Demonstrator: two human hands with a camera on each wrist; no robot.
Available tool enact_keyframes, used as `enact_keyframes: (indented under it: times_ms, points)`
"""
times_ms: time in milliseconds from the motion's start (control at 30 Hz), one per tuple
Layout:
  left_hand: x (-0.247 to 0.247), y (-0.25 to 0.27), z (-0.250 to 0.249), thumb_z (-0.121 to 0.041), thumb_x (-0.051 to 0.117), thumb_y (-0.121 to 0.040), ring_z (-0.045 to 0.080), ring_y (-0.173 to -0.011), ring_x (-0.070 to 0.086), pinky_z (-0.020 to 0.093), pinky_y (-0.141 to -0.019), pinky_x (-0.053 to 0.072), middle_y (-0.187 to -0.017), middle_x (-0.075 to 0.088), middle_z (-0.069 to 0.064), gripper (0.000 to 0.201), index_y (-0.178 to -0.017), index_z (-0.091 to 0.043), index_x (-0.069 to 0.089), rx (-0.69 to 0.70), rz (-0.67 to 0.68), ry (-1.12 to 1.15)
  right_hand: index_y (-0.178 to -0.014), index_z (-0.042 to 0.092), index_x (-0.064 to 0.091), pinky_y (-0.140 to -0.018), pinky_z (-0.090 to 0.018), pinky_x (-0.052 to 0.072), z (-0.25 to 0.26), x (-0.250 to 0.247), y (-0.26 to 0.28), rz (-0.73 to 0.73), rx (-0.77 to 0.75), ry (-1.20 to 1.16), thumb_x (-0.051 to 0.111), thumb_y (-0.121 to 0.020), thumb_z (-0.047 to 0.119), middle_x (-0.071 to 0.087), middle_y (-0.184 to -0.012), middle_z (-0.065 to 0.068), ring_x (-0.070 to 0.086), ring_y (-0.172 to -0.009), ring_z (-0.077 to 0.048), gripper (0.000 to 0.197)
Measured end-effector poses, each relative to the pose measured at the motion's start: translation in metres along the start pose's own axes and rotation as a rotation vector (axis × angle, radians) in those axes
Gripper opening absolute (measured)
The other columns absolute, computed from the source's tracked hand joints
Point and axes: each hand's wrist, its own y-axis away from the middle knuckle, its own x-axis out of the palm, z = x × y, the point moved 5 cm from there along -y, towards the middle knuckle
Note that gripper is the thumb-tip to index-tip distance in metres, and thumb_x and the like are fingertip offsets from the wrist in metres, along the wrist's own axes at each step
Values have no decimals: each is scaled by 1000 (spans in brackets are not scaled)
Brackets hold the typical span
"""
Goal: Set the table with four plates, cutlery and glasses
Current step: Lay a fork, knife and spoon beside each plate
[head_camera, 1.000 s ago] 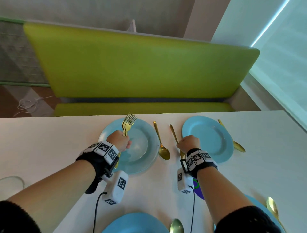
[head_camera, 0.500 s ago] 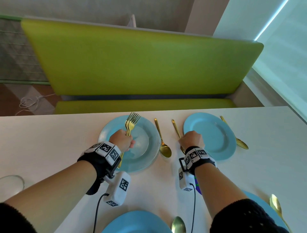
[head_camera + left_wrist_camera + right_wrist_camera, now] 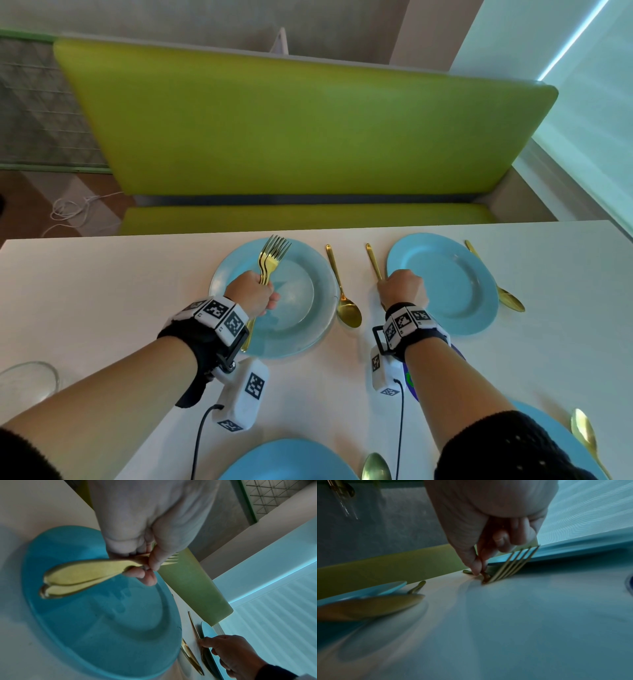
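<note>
A single gold fork [image 3: 510, 563] is pinched by its neck between the thumb and fingertips of the right hand [image 3: 404, 286], the remaining fingers being curled in. It is held in the gap between the two far plates, just beside the left rim of the far right plate [image 3: 479, 308]; its handle end [image 3: 373, 262] points toward the table's far edge. In the right wrist view the tines are seen angled upward against that plate's rim, while the neck is down at the tabletop.

A bundle of gold forks [image 3: 270, 260] is gripped in the left hand [image 3: 251, 291], with fingers and thumb wrapped round the handles. It is held over the far left plate [image 3: 308, 329], tines toward the far edge, the handle ends [image 3: 68, 580] hanging over the plate's near-left part.

A gold spoon [image 3: 344, 298] lies just right of the far left plate, bowl toward the near edge. Another spoon [image 3: 503, 291] lies along the right side of the far right plate. Two more blue plates are seen at the near edge, one [image 3: 284, 460] in the middle and one [image 3: 561, 435] partly hidden by the right sleeve, each with a spoon to its right [image 3: 376, 466] [image 3: 584, 431]. A clear glass item [image 3: 29, 378] sits by the table's [image 3: 102, 281] left edge. A green bench [image 3: 291, 130] stands beyond the far edge.
</note>
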Motion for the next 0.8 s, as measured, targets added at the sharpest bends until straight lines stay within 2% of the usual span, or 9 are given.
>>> enact_keyframes:
  times_ms: [200,367,500,667,733,800]
  points:
    - [1,0,2,-7,43,-96,13,-60,55,21,-52,40,-70,59,1,25,-72,-14,44,-5,-5,-4,-93,8,69,-65,-28,45,0,1,-1,-27,-17,28,52,-87,17,68,-92,-10,54,-72,-26,20]
    - [4,0,3,-6,43,-95,14,-60,54,21,-52,40,-70,59,2,24,-73,-14,45,-23,5,10,-95,8,69,-67,-29,46,1,-1,1,-32,-17,28,52,-88,17,68,-95,-11,63,-83,-28,20]
    - [4,-1,5,-6,43,-95,13,-61,54,21,-51,40,-71,60,2,24,-73,-14,45,-36,14,10,-97,9,69,-69,-29,47,2,-2,4,-33,-26,16,51,-89,17,68,-96,-11,65,-87,-29,21]
    - [0,4,6,0,41,-93,13,-59,51,18,-47,41,-68,56,3,23,-73,-11,47,-53,28,-3,-95,9,69,-72,-31,50,5,-11,14,-54,-56,-18,49,-89,18,68,-95,-11,62,-81,-28,23]
    - [-2,8,6,4,39,-91,17,-59,51,16,-41,41,-66,55,5,23,-74,-8,49,-61,25,-7,-94,9,69,-72,-32,51,9,-18,21,-64,-90,-31,49,-88,19,69,-94,-11,58,-77,-27,23]
    - [-5,11,7,7,39,-88,24,-65,52,20,-49,42,-64,56,7,26,-68,-7,50,-64,29,-19,-94,10,70,-73,-32,52,15,-26,31,-61,-145,-43,51,-87,20,69,-95,-12,62,-82,-29,23]
